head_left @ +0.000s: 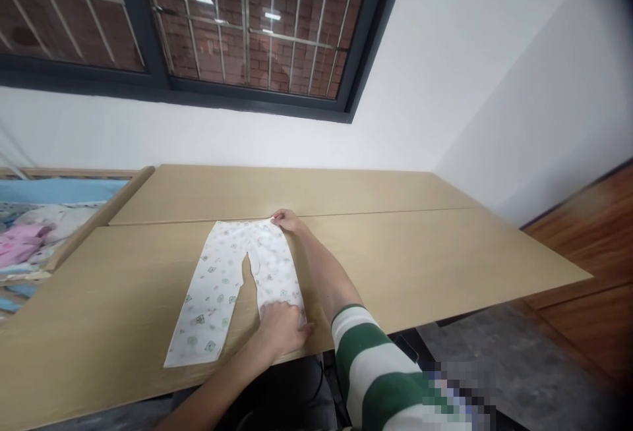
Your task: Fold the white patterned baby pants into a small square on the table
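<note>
A pair of small white trousers point(210, 292) with a pale green print lies flat on the table, waistband away from me and legs spread slightly apart. My right hand point(287, 219) reaches across and pinches the right corner of the waistband. At the lower end of the right leg, my left hand point(284, 327) is closed on the cuff, and it covers much of that hem. The left leg lies smooth, with no hand on it.
The tan table point(395, 246) has a seam running across it and meets the white wall point(395, 128) below a barred window point(257, 29). A wooden crib point(99, 220) holding pink and white cloth point(24, 243) adjoins the left end. Brown wooden panelling point(588, 240) stands at right.
</note>
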